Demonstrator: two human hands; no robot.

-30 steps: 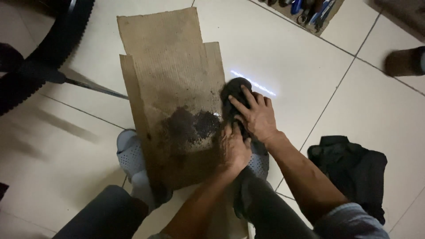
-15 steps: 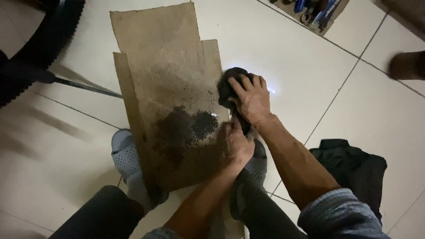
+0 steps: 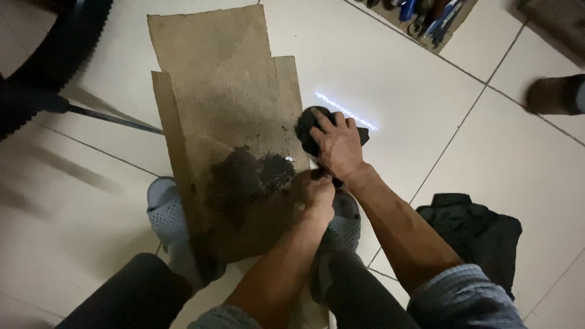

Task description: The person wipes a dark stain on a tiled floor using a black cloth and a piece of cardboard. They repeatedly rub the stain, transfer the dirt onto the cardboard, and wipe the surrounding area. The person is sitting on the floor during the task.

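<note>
A dark rag (image 3: 308, 131) lies bunched at the right edge of the cardboard (image 3: 225, 91), partly on it and partly on the floor (image 3: 414, 79). The right hand (image 3: 336, 145) presses down on it, fingers spread and curled over the cloth, gripping it from above, likely so it stays put while the other hand works beside it. The left hand (image 3: 314, 194) sits just below, at the same edge of the cardboard, closed into a fist around something small and dark; what it pinches cannot be made out.

The cardboard is spread flat on the tiled floor, seemingly to catch dirt: a black greasy stain (image 3: 247, 183) spreads over its lower half, right beside the left hand. Its near end lies between the person's feet, in grey perforated clogs (image 3: 163, 210), with the knees bent low over it.

A black crumpled cloth (image 3: 478, 231) lies on the floor to the right, well apart. A bicycle tyre (image 3: 55, 58) stands at the far left corner, and a tray of tools (image 3: 423, 18) near the far edge. Another person's foot (image 3: 554, 94) shows at the right.
</note>
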